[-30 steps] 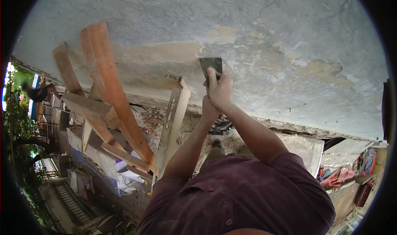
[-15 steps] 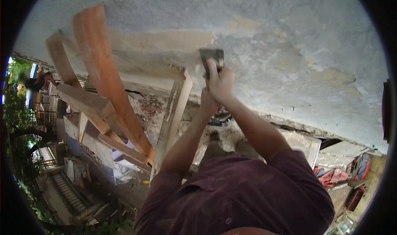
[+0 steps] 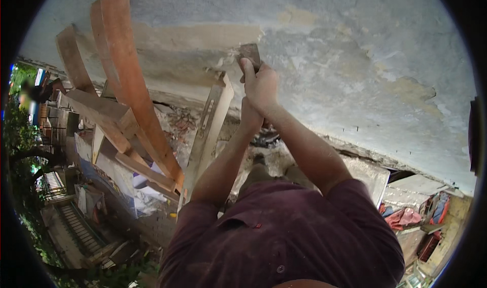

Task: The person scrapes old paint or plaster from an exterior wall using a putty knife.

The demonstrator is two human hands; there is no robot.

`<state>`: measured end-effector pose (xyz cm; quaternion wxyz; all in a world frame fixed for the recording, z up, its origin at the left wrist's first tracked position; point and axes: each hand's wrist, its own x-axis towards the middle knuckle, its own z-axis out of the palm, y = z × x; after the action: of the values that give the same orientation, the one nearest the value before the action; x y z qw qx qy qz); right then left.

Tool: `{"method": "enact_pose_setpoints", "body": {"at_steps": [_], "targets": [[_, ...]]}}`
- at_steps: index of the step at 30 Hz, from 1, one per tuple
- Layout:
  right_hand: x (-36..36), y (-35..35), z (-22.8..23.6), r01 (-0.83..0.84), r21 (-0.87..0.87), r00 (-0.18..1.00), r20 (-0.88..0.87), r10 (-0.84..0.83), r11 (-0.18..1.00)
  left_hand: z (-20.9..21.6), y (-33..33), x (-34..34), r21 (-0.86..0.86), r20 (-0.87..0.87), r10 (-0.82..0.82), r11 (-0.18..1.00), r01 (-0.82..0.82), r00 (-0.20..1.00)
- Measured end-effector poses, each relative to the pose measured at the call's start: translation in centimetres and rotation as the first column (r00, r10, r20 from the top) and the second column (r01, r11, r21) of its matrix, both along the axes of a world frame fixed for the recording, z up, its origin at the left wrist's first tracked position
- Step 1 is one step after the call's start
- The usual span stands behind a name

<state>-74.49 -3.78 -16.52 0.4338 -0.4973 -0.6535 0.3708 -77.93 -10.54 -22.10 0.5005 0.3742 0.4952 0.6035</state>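
Note:
A scraper with a dark, wide, flat blade lies against the grey plastered wall, at the edge of a patch where the coating is off and tan plaster shows. My right hand is closed round it, the thumb stretched along the blade's base. Just below, my left hand is closed too, pressed up against the right; its fingers wrap the lower end of the handle, which the hands mostly hide. Flakes of loosened coating show beside the blade's left corner.
Left of my hands, a wooden frame with a curved reddish-brown plank and a pale upright post leans near the wall. Rubble lies by my feet. A pale board and red cloth are at the lower right. A person is at the far left.
Both hands and the scraper have shifted a little left and up in view, and the blade has tilted. More loosened flakes show beside it. The whole view has shifted slightly.

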Motion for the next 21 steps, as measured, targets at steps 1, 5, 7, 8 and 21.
{"method": "enact_pose_setpoints", "body": {"at_steps": [1, 5, 7, 8, 21], "targets": [[0.2, -0.6, -0.8, -0.002, -0.004, 1.0, 0.001, 0.002, 1.0, -0.5, -0.5, 0.5, -0.004, 0.001, 0.002, 1.0, -0.002, 1.0], [1.2, -0.7, -3.8, -0.014, -0.199, 0.993, -0.12, -0.01, 0.98, -2.8, -0.9, 1.3, 0.017, 0.095, 0.059, 0.998, -0.061, 0.994], [0.5, -0.5, -0.1, -0.022, -0.008, 0.997, -0.078, 0.021, 1.0, -0.3, -0.2, -0.1, 0.279, -0.494, 0.141, 0.96, 0.002, 0.858], [0.7, -1.4, 1.4, -0.03, -0.119, 0.998, -0.062, 0.023, 0.992, 0.7, -0.9, -0.7, -0.188, 0.145, -0.04, 0.98, 0.067, 0.989], [3.2, -1.1, 0.1, 0.095, -0.145, 0.953, -0.272, -0.131, 0.985, 1.4, -0.1, 3.0, 0.119, -0.344, 0.12, 0.989, -0.084, 0.931]]}}
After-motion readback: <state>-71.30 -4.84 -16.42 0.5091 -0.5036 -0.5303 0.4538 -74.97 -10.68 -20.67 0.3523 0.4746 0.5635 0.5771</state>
